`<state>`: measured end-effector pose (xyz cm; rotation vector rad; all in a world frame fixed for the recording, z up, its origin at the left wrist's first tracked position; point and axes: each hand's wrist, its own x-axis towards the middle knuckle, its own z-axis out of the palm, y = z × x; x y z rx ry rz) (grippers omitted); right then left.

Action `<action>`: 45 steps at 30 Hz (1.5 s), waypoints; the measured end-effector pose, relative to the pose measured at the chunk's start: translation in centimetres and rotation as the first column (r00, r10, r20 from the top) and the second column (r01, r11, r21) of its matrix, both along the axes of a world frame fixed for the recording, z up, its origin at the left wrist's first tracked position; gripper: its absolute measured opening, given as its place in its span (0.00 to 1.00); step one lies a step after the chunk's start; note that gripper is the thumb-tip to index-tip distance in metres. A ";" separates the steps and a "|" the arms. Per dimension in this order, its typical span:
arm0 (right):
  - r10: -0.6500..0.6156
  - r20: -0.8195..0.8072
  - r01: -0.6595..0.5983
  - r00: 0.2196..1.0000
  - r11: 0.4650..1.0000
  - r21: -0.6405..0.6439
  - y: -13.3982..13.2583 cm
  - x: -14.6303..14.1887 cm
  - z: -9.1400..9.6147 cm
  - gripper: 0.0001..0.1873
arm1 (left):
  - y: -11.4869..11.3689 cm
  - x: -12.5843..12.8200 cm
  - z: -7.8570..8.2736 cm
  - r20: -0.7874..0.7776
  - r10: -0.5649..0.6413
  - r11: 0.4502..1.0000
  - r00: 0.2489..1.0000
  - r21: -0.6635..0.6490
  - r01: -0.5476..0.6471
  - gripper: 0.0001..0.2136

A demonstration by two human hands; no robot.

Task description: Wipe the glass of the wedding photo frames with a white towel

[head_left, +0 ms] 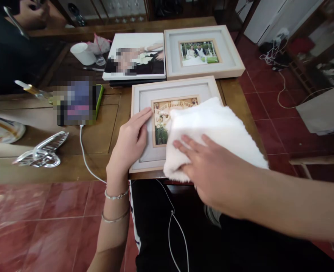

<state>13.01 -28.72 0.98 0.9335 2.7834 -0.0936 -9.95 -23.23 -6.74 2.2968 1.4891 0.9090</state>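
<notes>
A light wood photo frame (147,158) lies flat at the table's near edge, with a photo of a staircase and flowers behind its mat. My left hand (132,138) rests on the frame's left side, its fingers stretched out and lying flat. Under my right hand (202,162) is a fluffy white cloth (218,121), pressed onto the frame with bent fingers. The cloth covers the frame's right part and much of the photo, and hangs past the near right edge.
Behind are a second frame (171,53) and a white-edged photo panel (152,62). To the left are a lit phone (80,100) on a white cable (84,151), a silver hair claw (42,153), a white cup (83,53) and a dropper (30,88). Red tiles (53,226) surround the wooden table (101,130).
</notes>
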 end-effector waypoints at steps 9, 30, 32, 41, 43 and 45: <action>-0.011 -0.036 0.012 0.999 0.999 0.034 4.7 -0.8 -2.2 0.24 | 0.0 -0.2 0.0 0.005 -0.020 1.000 1.000 0.008 0.020 0.23; 0.073 -0.038 -0.078 0.997 0.983 -0.163 1.3 -2.5 0.9 0.19 | -0.2 0.1 0.0 0.013 0.053 0.999 0.999 0.013 -0.053 0.22; 0.057 -0.031 -0.061 0.998 0.987 -0.150 2.1 -2.5 0.5 0.21 | -0.1 -0.1 -0.1 0.022 0.029 0.999 0.999 0.036 -0.030 0.22; -0.132 -0.037 0.133 0.991 0.991 0.028 11.0 -5.0 -2.4 0.28 | -0.1 -0.4 -0.3 0.002 0.040 0.997 0.999 0.060 -0.040 0.24; -0.125 -0.029 0.125 0.992 0.992 0.032 11.4 -5.8 -2.3 0.27 | -0.2 -0.3 -0.2 -0.012 0.067 0.997 0.998 0.036 -0.066 0.25; -0.080 -0.014 0.080 0.997 0.997 0.018 10.9 -6.4 -2.0 0.27 | -0.2 -0.3 -0.2 0.001 0.081 0.996 0.997 0.030 -0.081 0.26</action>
